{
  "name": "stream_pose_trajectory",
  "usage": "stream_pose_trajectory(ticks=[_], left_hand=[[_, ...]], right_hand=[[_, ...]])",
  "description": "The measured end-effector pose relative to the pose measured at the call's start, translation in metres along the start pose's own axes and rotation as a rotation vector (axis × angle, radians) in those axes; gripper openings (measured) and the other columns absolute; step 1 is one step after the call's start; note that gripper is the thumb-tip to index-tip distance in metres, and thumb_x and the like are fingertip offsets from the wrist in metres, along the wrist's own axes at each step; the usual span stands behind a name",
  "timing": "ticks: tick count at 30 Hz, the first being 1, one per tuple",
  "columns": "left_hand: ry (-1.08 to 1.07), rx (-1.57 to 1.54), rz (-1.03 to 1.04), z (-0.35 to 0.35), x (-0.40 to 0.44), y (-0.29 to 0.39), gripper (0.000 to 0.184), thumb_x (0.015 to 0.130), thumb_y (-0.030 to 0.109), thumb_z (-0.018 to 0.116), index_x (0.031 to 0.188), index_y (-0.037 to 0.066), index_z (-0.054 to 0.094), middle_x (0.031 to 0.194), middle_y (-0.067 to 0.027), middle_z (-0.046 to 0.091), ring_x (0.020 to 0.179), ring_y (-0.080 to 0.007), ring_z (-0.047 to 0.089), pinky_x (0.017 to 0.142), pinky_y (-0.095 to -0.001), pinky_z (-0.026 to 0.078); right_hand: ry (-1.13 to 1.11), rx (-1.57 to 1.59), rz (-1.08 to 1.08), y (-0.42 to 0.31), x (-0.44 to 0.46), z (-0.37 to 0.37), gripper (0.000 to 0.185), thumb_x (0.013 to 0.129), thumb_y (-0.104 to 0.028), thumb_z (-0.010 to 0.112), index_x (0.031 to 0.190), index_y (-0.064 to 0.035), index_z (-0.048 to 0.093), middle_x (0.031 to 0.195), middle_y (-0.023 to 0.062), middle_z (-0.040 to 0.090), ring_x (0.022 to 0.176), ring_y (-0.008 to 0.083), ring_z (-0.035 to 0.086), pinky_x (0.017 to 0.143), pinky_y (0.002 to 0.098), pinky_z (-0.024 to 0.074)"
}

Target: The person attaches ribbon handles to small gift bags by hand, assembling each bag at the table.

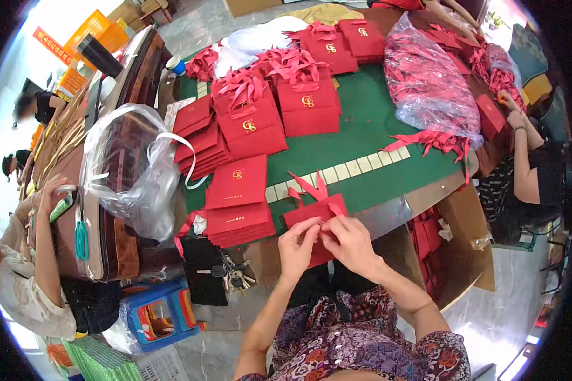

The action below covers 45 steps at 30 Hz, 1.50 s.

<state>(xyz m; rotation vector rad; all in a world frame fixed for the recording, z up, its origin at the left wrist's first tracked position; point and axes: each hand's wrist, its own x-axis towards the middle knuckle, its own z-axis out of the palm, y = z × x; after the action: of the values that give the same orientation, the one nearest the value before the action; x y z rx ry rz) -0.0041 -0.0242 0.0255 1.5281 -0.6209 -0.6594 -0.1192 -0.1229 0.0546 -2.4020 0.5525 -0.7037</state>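
Both hands meet at a red paper bag (306, 214) at the near edge of the green-topped bench (365, 117), fingers drawn in close to one another. The left hand (297, 249) pinches thumb against fingertips at the middle of the bag, and the right hand (353, 246) does the same just beside it; the tiny part between the fingertips is too small to make out. Red ribbon ends (313, 186) stick up from the bag's far edge, over a strip of pale rectangles (343, 173) that runs across the green surface.

Just left of the bag lies a stack of flat red paper bags with gold lettering (238, 222). Beyond it stand rows of red bags topped with ribbons (251, 124), their fronts marked with a gold emblem. A clear plastic sack packed with red ribbons (429, 82) lies on the far right part of the bench, with loose red ribbons (435, 141) spilling at its near end.

On the left is a crumpled clear plastic bag (133, 171), with teal-handled scissors (81, 236) near it. A bunch of metal keys (237, 278) hangs beside the black cloth (204, 273) below the stack. An open brown cardboard box (467, 247) holding red items is under the bench's right side.
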Motion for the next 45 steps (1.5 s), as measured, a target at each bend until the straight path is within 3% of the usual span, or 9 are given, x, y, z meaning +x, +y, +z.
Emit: stream_pose_trajectory(ticks=[3,9,12,14,18,25,30,39,45], left_hand=[[0.001,-0.176,-0.033,-0.015,-0.003,-0.018,0.023,0.094,-0.001,0.065,0.116,-0.002,0.065,0.097,-0.0059,0.071,0.081,-0.0102,0.066,0.071,-0.0234,0.054],[-0.113,-0.275,-0.251,-0.026,0.000,-0.010,0.025,0.097,0.005,0.063,0.120,-0.002,0.060,0.100,-0.0084,0.071,0.082,-0.0094,0.067,0.068,-0.0233,0.054],[-0.092,-0.071,-0.234,-0.025,0.001,0.000,0.023,0.099,0.009,0.059,0.120,0.001,0.060,0.095,-0.0103,0.072,0.078,-0.0189,0.070,0.069,-0.0308,0.057],[0.029,0.694,0.329,-0.021,0.000,0.000,0.029,0.096,0.009,0.059,0.124,0.001,0.059,0.105,-0.0154,0.069,0.089,-0.0304,0.067,0.079,-0.0380,0.055],[0.113,1.056,0.374,-0.013,0.009,0.003,0.039,0.089,0.007,0.062,0.128,0.001,0.056,0.130,-0.0197,0.054,0.112,-0.0376,0.053,0.097,-0.0438,0.046],[-0.006,0.880,0.228,-0.007,0.015,-0.006,0.033,0.086,0.004,0.064,0.119,0.001,0.058,0.119,-0.0187,0.056,0.108,-0.0382,0.056,0.093,-0.0445,0.048],[-0.033,0.786,0.401,-0.007,0.016,0.004,0.026,0.083,0.003,0.066,0.108,0.002,0.058,0.109,-0.0175,0.055,0.097,-0.0369,0.060,0.080,-0.0438,0.053],[-0.143,0.623,0.341,-0.011,0.025,0.005,0.022,0.079,0.001,0.068,0.099,0.005,0.060,0.097,-0.0118,0.059,0.077,-0.0330,0.064,0.064,-0.0406,0.054],[-0.197,0.677,0.435,-0.011,0.029,0.009,0.018,0.082,0.001,0.066,0.098,0.004,0.059,0.097,-0.0139,0.059,0.081,-0.0365,0.065,0.067,-0.0435,0.054]], right_hand=[[-0.086,0.201,0.072,-0.005,0.003,0.002,0.030,0.082,-0.020,0.078,0.102,-0.0039,0.063,0.099,0.0122,0.065,0.088,0.0329,0.066,0.074,0.0408,0.0532],[-0.117,0.369,0.127,0.002,0.009,0.014,0.020,0.085,-0.012,0.074,0.104,-0.0047,0.068,0.095,0.0124,0.065,0.083,0.0303,0.067,0.069,0.0375,0.0541],[-0.110,0.173,0.053,0.010,0.011,0.015,0.012,0.086,-0.007,0.070,0.097,-0.0044,0.067,0.087,0.0119,0.062,0.078,0.0316,0.065,0.068,0.0388,0.0531],[-0.106,0.161,0.065,0.015,0.012,0.018,0.011,0.085,-0.006,0.070,0.096,-0.0038,0.066,0.086,0.0120,0.062,0.078,0.0324,0.064,0.068,0.0388,0.0529],[-0.098,0.145,0.118,0.021,0.012,0.016,0.011,0.084,-0.005,0.070,0.093,-0.0026,0.064,0.085,0.0129,0.063,0.078,0.0336,0.064,0.069,0.0387,0.0526],[-0.037,0.160,0.207,0.022,0.014,0.015,0.013,0.083,-0.005,0.071,0.093,-0.0025,0.064,0.086,0.0135,0.067,0.078,0.0317,0.066,0.069,0.0369,0.0524],[0.010,0.201,0.256,0.023,0.016,0.023,0.011,0.081,-0.005,0.070,0.090,-0.0018,0.063,0.083,0.0128,0.066,0.076,0.0298,0.066,0.068,0.0372,0.0517],[0.044,0.181,0.265,0.021,0.011,0.016,0.013,0.079,-0.003,0.070,0.086,-0.0005,0.059,0.078,0.0122,0.063,0.071,0.0270,0.064,0.064,0.0359,0.0506],[0.114,0.144,0.219,0.028,0.008,0.027,0.015,0.076,-0.001,0.070,0.084,-0.0010,0.058,0.078,0.0120,0.062,0.070,0.0288,0.062,0.062,0.0374,0.0497]])
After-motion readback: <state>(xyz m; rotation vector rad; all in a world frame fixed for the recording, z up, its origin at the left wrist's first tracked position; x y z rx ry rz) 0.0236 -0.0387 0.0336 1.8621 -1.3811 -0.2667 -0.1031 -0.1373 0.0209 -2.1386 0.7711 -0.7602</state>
